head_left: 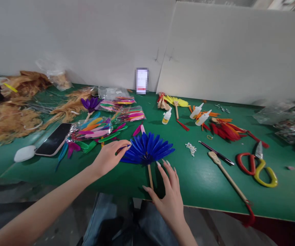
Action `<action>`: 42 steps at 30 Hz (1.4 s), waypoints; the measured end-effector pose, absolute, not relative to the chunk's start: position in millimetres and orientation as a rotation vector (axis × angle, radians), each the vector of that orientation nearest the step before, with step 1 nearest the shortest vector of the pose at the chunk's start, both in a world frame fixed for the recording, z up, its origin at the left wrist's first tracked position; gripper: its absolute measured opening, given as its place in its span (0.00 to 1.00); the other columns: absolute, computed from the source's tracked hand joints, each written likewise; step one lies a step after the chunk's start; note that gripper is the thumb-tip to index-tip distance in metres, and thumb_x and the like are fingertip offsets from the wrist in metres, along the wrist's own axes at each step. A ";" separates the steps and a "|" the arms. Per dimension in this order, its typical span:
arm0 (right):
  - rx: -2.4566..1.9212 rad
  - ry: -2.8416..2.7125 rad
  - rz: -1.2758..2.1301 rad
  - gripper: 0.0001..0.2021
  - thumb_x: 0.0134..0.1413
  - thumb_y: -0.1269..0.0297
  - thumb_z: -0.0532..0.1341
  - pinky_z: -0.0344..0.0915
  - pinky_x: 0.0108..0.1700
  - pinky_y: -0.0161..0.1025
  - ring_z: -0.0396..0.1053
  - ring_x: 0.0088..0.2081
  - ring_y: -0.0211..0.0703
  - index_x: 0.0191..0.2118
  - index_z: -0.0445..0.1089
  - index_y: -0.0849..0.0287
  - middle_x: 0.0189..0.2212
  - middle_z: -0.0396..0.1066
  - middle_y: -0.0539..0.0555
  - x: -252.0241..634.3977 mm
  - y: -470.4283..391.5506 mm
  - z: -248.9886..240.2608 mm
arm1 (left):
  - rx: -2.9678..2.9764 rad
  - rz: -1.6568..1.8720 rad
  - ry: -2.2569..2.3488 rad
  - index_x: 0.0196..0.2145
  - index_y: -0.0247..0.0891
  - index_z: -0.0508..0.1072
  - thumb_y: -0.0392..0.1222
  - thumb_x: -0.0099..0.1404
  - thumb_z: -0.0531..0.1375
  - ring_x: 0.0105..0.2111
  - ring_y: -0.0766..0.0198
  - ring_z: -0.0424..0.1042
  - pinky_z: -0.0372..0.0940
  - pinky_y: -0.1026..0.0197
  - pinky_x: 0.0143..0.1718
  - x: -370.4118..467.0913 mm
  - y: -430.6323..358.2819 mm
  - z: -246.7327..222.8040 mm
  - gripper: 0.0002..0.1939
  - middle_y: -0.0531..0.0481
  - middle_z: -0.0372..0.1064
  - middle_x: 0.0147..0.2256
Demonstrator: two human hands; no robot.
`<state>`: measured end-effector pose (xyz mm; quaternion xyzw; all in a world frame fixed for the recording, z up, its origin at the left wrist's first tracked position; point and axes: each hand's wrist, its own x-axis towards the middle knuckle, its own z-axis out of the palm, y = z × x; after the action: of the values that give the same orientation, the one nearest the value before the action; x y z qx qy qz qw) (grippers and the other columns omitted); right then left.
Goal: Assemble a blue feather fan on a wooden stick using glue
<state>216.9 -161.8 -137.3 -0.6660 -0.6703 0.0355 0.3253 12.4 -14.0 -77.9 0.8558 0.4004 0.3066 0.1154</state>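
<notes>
A blue feather fan (147, 147) lies spread on the green table in front of me, its thin wooden handle (150, 176) pointing toward my body. At the fan's left side, my left hand (111, 153) is closed in a pinch on a blue feather (123, 149); whether that feather is joined to the fan is hard to see. My right hand (169, 191) is open, fingers spread, to the right of the handle. Its thumb tip is close to the handle; I cannot tell whether they touch.
Small white beads (191, 149), a pen (216, 153), a wooden stick (229, 177) and scissors (256, 165) lie to the right. Glue bottles (166, 117) and a yellow fan (176, 101) are behind. Bagged feathers (91, 130), a phone (54, 139) and tan fibre (11, 119) occupy the left.
</notes>
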 end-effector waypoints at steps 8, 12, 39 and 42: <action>-1.751 -1.765 0.098 0.33 0.55 0.51 0.59 0.55 0.58 0.64 0.50 0.63 0.59 0.62 0.50 0.56 0.61 0.53 0.62 217.8 -161.6 -137.1 | 2.381 0.752 1.210 0.40 0.42 0.73 0.41 0.66 0.54 0.33 0.66 0.75 0.69 0.66 0.38 16.8 -8.8 -65.8 0.08 0.53 0.76 0.38; -1.745 -1.763 0.084 0.33 0.55 0.51 0.59 0.56 0.58 0.64 0.50 0.63 0.58 0.62 0.50 0.56 0.61 0.53 0.62 217.6 -161.4 -137.9 | 2.357 0.664 1.185 0.42 0.42 0.72 0.41 0.66 0.55 0.31 0.66 0.74 0.67 0.67 0.36 20.0 3.0 -58.6 0.08 0.53 0.76 0.37; -1.754 -1.752 0.112 0.33 0.55 0.52 0.59 0.54 0.59 0.64 0.50 0.63 0.58 0.63 0.50 0.55 0.61 0.53 0.62 217.2 -162.2 -136.1 | 2.412 0.385 1.035 0.43 0.41 0.70 0.39 0.65 0.53 0.27 0.66 0.72 0.63 0.65 0.31 34.3 28.3 -46.7 0.10 0.52 0.75 0.36; -1.748 -1.756 0.115 0.33 0.55 0.52 0.60 0.54 0.59 0.64 0.50 0.63 0.59 0.63 0.50 0.55 0.61 0.53 0.62 217.8 -161.4 -135.8 | 2.382 0.363 1.012 0.43 0.40 0.70 0.40 0.64 0.54 0.28 0.64 0.73 0.65 0.64 0.33 37.6 33.6 -44.5 0.10 0.51 0.76 0.35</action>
<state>217.8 -161.4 -135.8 -0.6666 -0.6697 0.0438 0.3245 37.6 33.6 -44.5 0.8799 0.3738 0.1341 0.2609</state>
